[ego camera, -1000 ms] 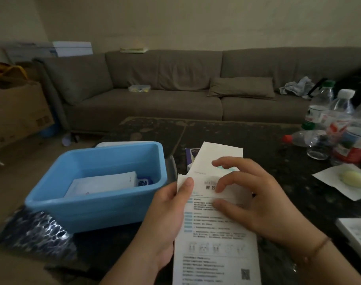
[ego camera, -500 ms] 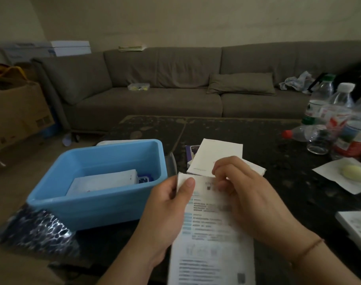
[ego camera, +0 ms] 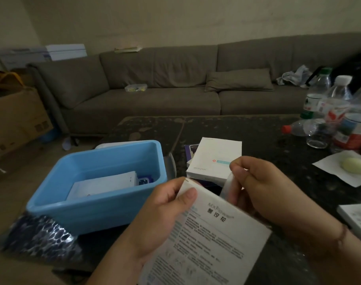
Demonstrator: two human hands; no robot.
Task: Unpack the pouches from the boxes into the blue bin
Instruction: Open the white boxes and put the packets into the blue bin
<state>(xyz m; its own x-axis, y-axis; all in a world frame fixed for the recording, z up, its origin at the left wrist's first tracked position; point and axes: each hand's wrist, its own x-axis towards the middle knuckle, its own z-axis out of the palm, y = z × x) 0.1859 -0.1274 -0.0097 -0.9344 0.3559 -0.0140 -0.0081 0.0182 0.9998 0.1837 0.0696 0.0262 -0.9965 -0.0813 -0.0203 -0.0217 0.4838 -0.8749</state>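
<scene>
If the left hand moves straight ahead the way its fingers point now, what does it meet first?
Probably the right hand, which pinches the flap of the box that the left hand holds; depth is unclear.

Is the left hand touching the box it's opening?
Touching. The head view shows the left hand gripping the white box, thumb pressed flat on its printed face near the top edge.
</scene>
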